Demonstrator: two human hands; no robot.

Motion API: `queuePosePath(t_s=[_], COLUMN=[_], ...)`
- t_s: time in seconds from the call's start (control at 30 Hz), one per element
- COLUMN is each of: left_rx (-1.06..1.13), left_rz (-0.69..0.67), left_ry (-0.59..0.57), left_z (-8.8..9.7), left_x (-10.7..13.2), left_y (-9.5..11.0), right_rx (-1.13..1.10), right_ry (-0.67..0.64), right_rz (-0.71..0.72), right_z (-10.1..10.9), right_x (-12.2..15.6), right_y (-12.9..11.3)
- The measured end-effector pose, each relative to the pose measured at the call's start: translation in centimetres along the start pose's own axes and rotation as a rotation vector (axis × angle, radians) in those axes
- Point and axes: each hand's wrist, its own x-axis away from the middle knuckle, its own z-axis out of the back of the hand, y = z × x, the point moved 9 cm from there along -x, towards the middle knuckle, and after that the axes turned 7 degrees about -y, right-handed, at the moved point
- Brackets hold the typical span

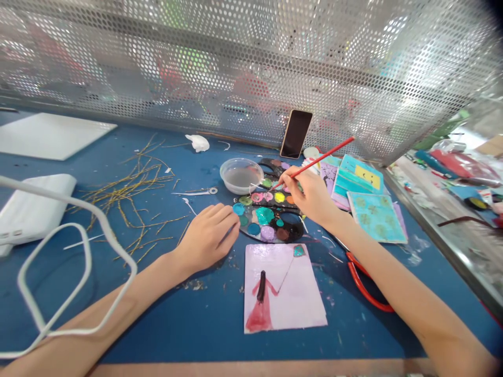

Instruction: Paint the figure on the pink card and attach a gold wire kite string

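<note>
Red paintbrush (pixel 324 158) inside right-hand grip (pixel 308 196)

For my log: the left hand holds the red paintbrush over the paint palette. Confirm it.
Not the left: the right hand holds the red paintbrush over the paint palette, as the head view shows.

A paint palette (pixel 271 222) stands between the left hand (pixel 207 241) and right hand (pixel 310 196), with passable blue tabletop (pixel 212 324) nearer the person

Red-handled paintbrush (pixel 320 162); black palette (pixel 294 231) dotted teal, yellow and lilac (pink too), on a blue tabletop (pixel 118 335).
</note>
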Motion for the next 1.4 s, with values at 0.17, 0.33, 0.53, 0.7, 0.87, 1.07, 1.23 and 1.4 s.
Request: queuePosePath(t_s=[0.17,0.33,0.53,0.7,0.87,1.07,1.23,1.4], left_rx=[-0.001,-0.001,-0.006,-0.007,-0.010,0.014,0.020,0.006], left_rz=[-0.001,-0.011,-0.004,0.002,0.002,0.008,0.006,-0.008], left_ry=[0.001,0.011,0.007,0.005,0.005,0.001,0.001,0.005], left_z=[-0.03,0.05,0.03,0.07,0.06,0.03,0.03,-0.01], left_x=[0.01,0.03,-0.01,-0.05,-0.01,-0.03,-0.03,-0.03], left_y=[-0.04,0.10,0.05,0.04,0.03,-0.02,0.02,0.14], right_rx=[-0.007,-0.004,-0.020,-0.025,-0.030,-0.009,-0.011,-0.014], right_ry=[-0.010,-0.014,-0.026,-0.019,-0.005,-0.012,-0.022,-0.016], right_rz=[-0.007,-0.003,-0.021,-0.026,-0.037,-0.039,-0.037,-0.040], right_z=[-0.15,-0.34,-0.42,-0.32,-0.16,-0.11,-0.30,-0.20], right_x=[0.03,0.03,0.00,0.05,0.09,0.07,0.13,0.15], right_y=[0.28,0.30,0.43,0.59,0.82,0.70,0.76,0.72])
